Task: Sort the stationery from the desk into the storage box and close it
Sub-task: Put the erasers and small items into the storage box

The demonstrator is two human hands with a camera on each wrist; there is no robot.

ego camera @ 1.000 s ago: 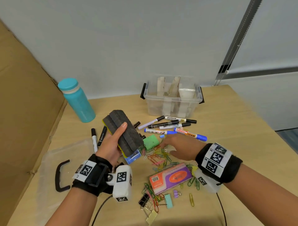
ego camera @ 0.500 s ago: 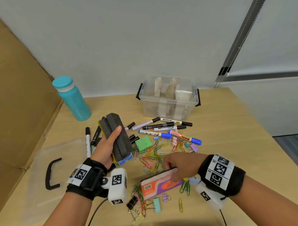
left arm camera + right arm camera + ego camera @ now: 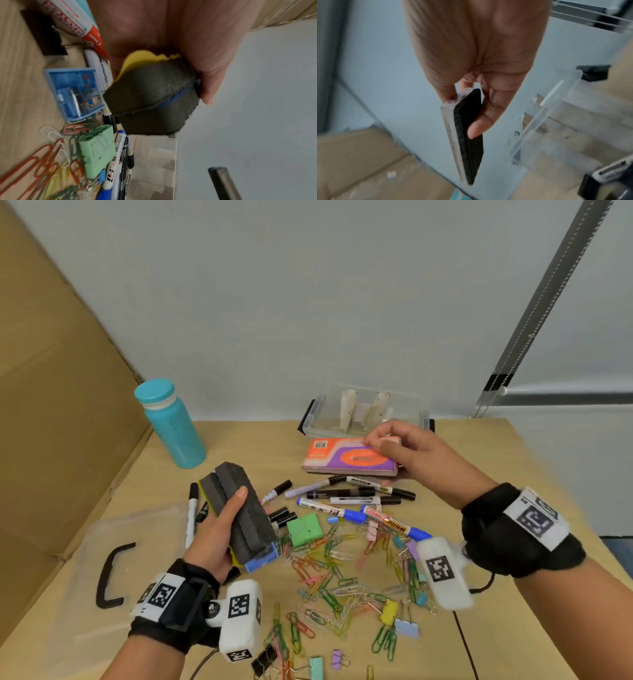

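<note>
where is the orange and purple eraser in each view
Head: the orange and purple eraser, upper centre, held by the right hand before the clear box.
Left wrist: not in it.
Right wrist: centre, edge-on, black felt showing.
Shared landmark: the clear box.

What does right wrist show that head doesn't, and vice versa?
Only the right wrist view shows the black ribbed underside of the orange-purple eraser, with fingertips curled beneath it.

Only the head view shows the eraser's printed top, the left hand gripping two dark-felt erasers, the markers, the scattered paper clips, the teal bottle and the lid lying on the desk.

Both show the right hand pinching the eraser near the clear storage box, whose dividers are visible.
</note>
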